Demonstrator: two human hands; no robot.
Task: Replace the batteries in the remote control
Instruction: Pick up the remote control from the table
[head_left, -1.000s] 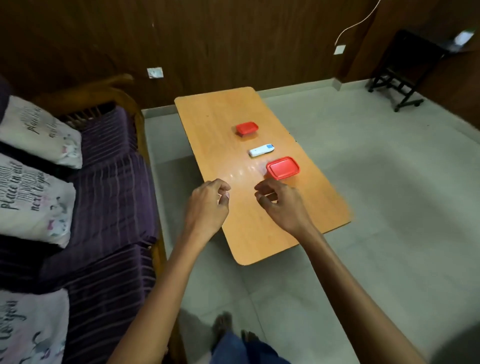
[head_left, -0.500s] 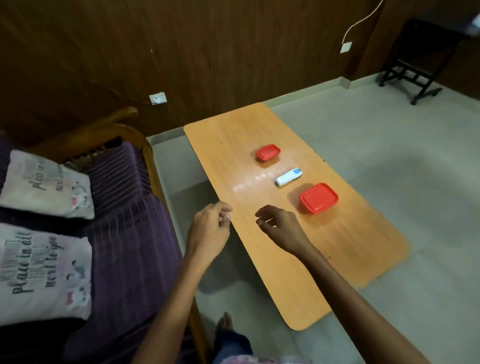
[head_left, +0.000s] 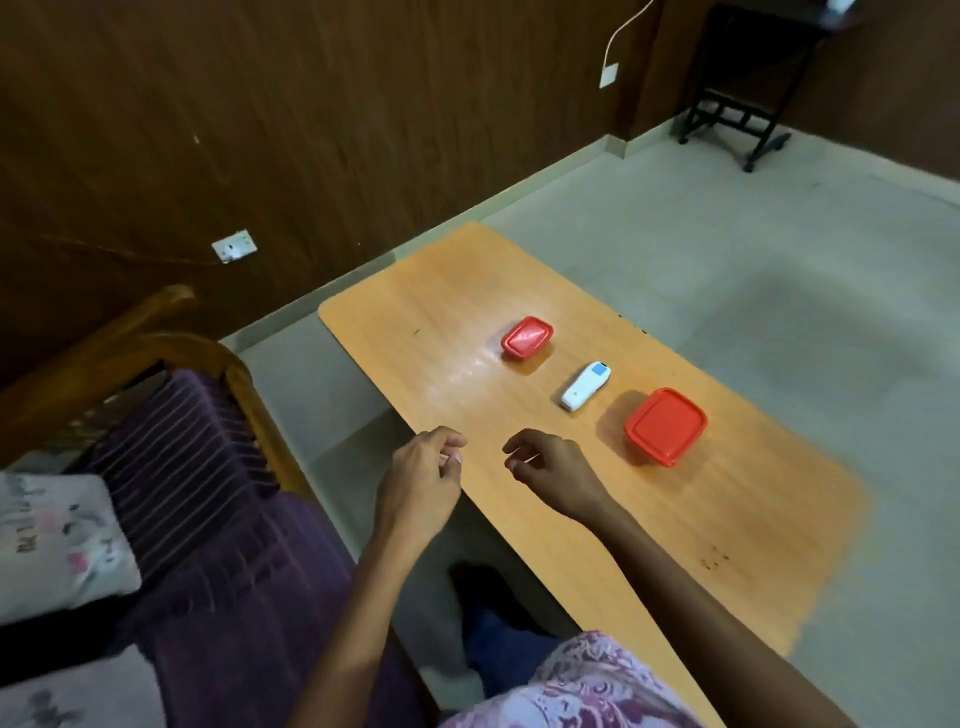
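Remote control: white remote control (head_left: 585, 387) with a small blue patch at its far end lay flat on the table (head_left: 649, 519), set at a slant, untouched by either hand.
Remote's neighbours: it sat between two red lidded containers, apart from both.
Small container: small red container (head_left: 526, 338) stood on the far side of the remote, lid on.
Large container: large red container (head_left: 665, 425) stood near the remote on its right and slightly nearer the person, lid on.
Batteries: none could be made out; both containers were closed.
Right hand: right hand (head_left: 553, 470) hovered over the near part of the table, short of the remote, fingers loosely curled with thumb and forefinger apart; it held nothing.
Left hand: left hand (head_left: 421, 480) hung at the table's near-left edge, just beside the right hand but not touching it, fingers curled inward toward the thumb; nothing seen in its grasp.
Table: orange-brown wooden top with rounded corners, a few dark specks near its right side.
Surroundings: purple striped sofa (head_left: 208, 519) with a wooden armrest and printed cushions lay to the left; grey floor (head_left: 779, 249) and dark wood-panelled wall (head_left: 311, 130) beyond; a black metal stand (head_left: 737, 119) stood in the far right corner.
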